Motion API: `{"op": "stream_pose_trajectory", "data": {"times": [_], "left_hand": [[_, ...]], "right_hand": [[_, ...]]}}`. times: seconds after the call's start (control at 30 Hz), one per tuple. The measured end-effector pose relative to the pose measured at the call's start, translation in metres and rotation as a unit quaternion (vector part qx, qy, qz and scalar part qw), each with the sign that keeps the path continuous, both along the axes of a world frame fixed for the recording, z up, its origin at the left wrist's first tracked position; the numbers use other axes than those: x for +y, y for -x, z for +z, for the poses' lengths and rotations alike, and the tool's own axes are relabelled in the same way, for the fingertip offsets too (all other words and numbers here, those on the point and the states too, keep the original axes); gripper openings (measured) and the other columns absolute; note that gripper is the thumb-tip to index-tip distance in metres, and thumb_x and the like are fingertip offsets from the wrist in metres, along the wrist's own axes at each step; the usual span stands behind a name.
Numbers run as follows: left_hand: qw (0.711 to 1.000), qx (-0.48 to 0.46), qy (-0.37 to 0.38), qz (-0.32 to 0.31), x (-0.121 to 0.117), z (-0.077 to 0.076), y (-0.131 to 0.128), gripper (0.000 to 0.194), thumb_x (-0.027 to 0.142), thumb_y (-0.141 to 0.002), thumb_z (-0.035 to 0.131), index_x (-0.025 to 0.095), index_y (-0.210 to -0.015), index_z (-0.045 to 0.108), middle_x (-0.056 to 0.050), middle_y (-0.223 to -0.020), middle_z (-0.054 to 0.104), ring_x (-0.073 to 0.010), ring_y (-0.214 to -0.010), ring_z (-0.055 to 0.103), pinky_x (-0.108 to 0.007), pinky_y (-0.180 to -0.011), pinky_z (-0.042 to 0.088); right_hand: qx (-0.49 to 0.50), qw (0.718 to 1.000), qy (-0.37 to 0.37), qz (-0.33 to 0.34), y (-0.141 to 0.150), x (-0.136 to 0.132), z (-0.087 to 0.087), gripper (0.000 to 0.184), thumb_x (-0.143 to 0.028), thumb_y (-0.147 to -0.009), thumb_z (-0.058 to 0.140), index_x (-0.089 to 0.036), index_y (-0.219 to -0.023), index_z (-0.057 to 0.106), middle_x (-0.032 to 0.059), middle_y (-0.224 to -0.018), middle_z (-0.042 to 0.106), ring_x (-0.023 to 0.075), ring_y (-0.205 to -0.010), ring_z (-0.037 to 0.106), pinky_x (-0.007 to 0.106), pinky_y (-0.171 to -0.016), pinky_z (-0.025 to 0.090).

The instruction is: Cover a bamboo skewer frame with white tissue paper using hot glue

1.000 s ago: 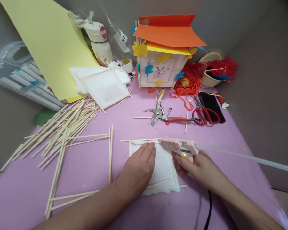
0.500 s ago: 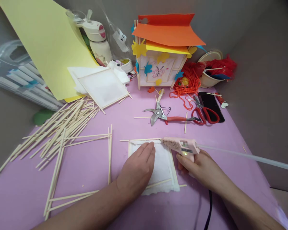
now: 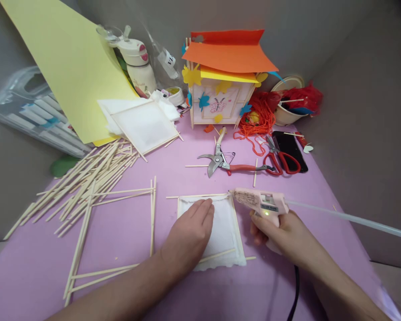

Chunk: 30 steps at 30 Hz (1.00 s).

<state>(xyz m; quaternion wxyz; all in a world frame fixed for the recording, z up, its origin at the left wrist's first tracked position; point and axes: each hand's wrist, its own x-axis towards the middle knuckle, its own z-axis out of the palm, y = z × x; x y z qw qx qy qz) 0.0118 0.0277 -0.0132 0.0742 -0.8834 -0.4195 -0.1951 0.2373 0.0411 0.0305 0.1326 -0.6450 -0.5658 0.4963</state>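
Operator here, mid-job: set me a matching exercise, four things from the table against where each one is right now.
Things:
1. glue gun
2. scissors
3. orange paper roof
4. left hand

Places:
A. on a small stick house
B. flat on a white sheet
C. in the right hand
D. by a black phone

Pairs: 1-C, 2-D, 3-A, 4-B

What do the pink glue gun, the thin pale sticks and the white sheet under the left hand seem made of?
The pink hot glue gun looks like moulded plastic: even colour, soft sheen. The thin pale sticks look like bare wood or bamboo: matt, straw-coloured, unpainted. The white sheet seems soft paper or non-woven fabric, matt with a wavy lower edge; which one is unclear.
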Motion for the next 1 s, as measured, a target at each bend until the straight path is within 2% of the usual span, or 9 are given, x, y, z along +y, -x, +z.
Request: {"op": "stream_pose_trajectory", "data": {"times": [0.13,0.23,0.37,0.47,0.6,0.73,1.0], "left_hand": [[0.999,0.007,0.035,0.000,-0.001,0.011,-0.007,0.029,0.003,-0.090,0.039,0.001,-0.108,0.061,-0.019,-0.108,0.066,-0.0241,-0.103,0.062,-0.037,-0.092,0.054],[0.996,-0.017,0.082,0.010,0.004,0.018,-0.021,0.026,0.005,-0.088,0.045,0.001,-0.109,0.061,-0.020,-0.111,0.064,-0.0259,-0.103,0.059,-0.040,-0.089,0.053],[0.986,-0.051,0.155,0.039,0.016,0.019,-0.043,0.024,0.011,-0.087,0.053,0.009,-0.109,0.062,-0.019,-0.129,0.056,-0.0264,-0.107,0.055,-0.044,-0.090,0.051],[0.979,-0.058,0.191,0.042,0.020,0.015,-0.050,0.020,0.012,-0.087,0.053,0.013,-0.104,0.064,-0.015,-0.130,0.057,-0.0249,-0.105,0.054,-0.043,-0.090,0.050],[0.987,-0.052,0.152,0.002,0.014,0.004,-0.046,0.025,0.007,-0.088,0.049,0.011,-0.109,0.062,-0.015,-0.124,0.059,-0.0239,-0.106,0.054,-0.042,-0.092,0.050],[0.992,-0.014,0.120,-0.023,0.004,-0.004,-0.039,0.033,0.007,-0.089,0.046,0.005,-0.120,0.056,-0.018,-0.129,0.056,-0.0261,-0.117,0.051,-0.043,-0.098,0.047],[0.992,0.038,0.117,-0.029,-0.002,-0.002,-0.037,0.043,0.006,-0.085,0.047,0.002,-0.127,0.051,-0.021,-0.133,0.054,-0.0288,-0.121,0.051,-0.041,-0.099,0.046]], "right_hand": [[0.023,0.999,-0.001,-0.022,-0.002,-0.001,0.002,0.033,-0.043,-0.084,0.051,-0.019,-0.065,0.063,0.0023,-0.058,0.067,0.0160,-0.056,0.063,0.024,-0.055,0.047],[0.038,0.999,-0.006,-0.033,-0.003,-0.002,0.002,0.034,-0.044,-0.084,0.051,-0.018,-0.065,0.064,0.0031,-0.058,0.068,0.0156,-0.055,0.063,0.024,-0.056,0.047],[0.047,0.998,-0.014,-0.037,-0.004,-0.001,0.001,0.035,-0.046,-0.084,0.051,-0.019,-0.064,0.063,0.0028,-0.056,0.067,0.0157,-0.054,0.063,0.024,-0.055,0.048],[0.050,0.998,-0.017,-0.041,-0.007,-0.001,0.001,0.035,-0.046,-0.083,0.051,-0.019,-0.064,0.062,0.0025,-0.056,0.067,0.0156,-0.053,0.063,0.024,-0.055,0.048],[0.063,0.998,-0.018,-0.026,-0.009,0.001,-0.003,0.034,-0.043,-0.084,0.050,-0.018,-0.063,0.062,0.0023,-0.056,0.067,0.0155,-0.053,0.064,0.024,-0.056,0.048],[0.067,0.998,-0.007,-0.006,-0.009,0.002,-0.008,0.030,-0.037,-0.084,0.051,-0.018,-0.063,0.062,0.0010,-0.055,0.066,0.0149,-0.054,0.064,0.023,-0.058,0.049],[0.048,0.999,0.002,0.006,-0.009,0.003,-0.012,0.030,-0.035,-0.087,0.049,-0.018,-0.065,0.062,0.0006,-0.057,0.067,0.0151,-0.056,0.065,0.024,-0.061,0.049]]}}
